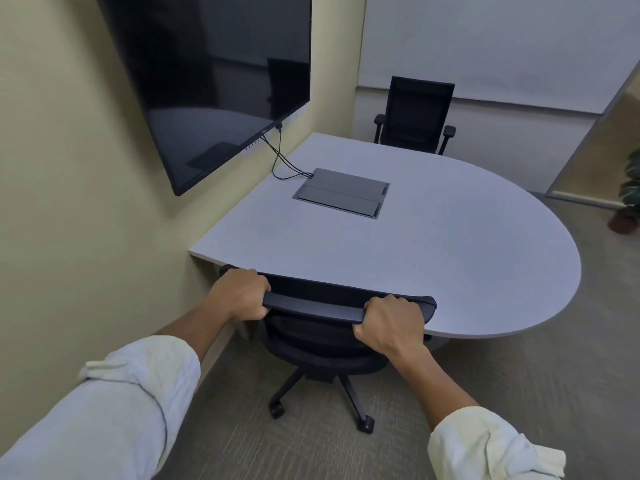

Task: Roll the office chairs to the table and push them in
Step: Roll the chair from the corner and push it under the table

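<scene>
A black office chair (313, 341) on castors stands at the near edge of the grey half-round table (450, 244), its seat tucked under the tabletop. My left hand (240, 294) grips the left end of its top backrest rail. My right hand (389, 322) grips the right end of the same rail. A second black office chair (415, 112) with armrests stands at the far side of the table, its back to the rear wall and its seat hidden behind the tabletop.
A large dark wall screen (214, 74) hangs at the left, with cables running down to a grey cable box (341, 192) set in the tabletop. A potted plant (628, 202) stands on the carpet at the far right.
</scene>
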{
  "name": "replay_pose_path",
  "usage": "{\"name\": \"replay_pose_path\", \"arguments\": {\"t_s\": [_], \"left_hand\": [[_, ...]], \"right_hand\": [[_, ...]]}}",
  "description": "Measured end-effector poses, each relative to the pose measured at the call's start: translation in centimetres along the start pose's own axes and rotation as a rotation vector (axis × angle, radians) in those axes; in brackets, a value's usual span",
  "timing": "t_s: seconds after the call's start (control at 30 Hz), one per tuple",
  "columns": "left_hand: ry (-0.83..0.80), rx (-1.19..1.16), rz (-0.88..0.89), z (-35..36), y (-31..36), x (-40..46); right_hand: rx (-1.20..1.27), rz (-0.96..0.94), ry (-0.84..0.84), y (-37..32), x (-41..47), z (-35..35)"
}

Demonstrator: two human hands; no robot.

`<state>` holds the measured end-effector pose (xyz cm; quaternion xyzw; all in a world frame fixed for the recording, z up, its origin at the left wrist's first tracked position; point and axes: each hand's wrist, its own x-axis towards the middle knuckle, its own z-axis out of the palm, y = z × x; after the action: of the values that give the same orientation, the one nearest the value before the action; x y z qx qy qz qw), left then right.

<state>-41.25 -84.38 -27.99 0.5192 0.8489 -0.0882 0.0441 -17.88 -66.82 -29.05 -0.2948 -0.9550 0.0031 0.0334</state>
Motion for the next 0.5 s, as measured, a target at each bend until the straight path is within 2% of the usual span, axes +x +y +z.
{"name": "replay_pose_path", "arguments": {"t_s": [0.5], "left_hand": [[0.003, 0.051, 0.131, 1.4, -12.2, 6.9]], "right_hand": [[0.065, 0.116, -0.032, -9.2, 6.6, 0.7]]}}
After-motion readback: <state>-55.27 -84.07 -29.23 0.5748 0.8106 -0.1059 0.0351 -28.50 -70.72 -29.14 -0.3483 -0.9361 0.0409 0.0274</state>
